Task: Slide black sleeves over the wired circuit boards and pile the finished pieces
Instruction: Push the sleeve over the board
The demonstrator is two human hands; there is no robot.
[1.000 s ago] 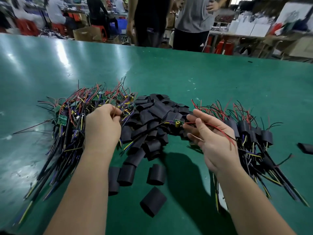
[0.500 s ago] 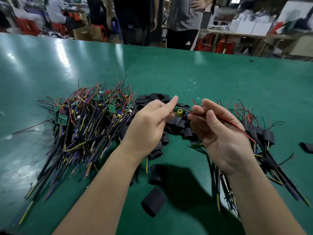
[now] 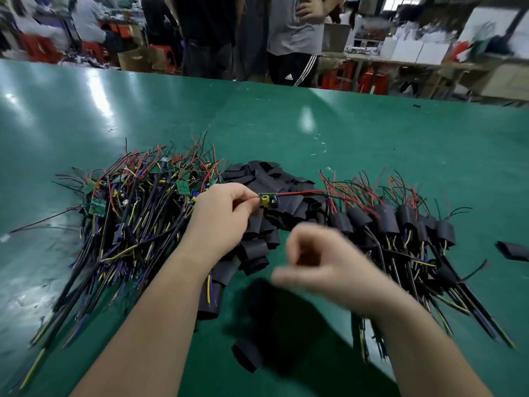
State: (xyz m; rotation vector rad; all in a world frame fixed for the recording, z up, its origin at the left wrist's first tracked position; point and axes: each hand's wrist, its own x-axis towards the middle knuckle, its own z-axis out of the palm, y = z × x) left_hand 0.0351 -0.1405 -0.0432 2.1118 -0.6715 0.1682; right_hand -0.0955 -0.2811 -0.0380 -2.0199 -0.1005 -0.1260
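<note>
The left hand (image 3: 223, 216) is raised above the green worktop (image 3: 372, 144) and pinches a small circuit board (image 3: 267, 199) between thumb and fingertip. A red wire (image 3: 300, 192) runs from the board off to the right. The board hangs over a heap of loose black sleeves (image 3: 274, 181) in the middle of the worktop, clear of them. The right hand (image 3: 323, 262) is nearer the camera and lower, with its fingers curled inward. It is so blurred that I cannot tell whether it holds anything. To the left of the sleeves lies a tangled pile of bare wired boards (image 3: 137, 213), green boards among red, yellow and dark wires. To the right lies the pile of finished pieces (image 3: 400, 222), each board covered by a black sleeve with its wires sticking out both ends. One single sleeve (image 3: 247, 358) lies apart near the forearms, and another (image 3: 513, 250) lies at the far right. People (image 3: 292, 38) stand beyond the far edge of the worktop.
</note>
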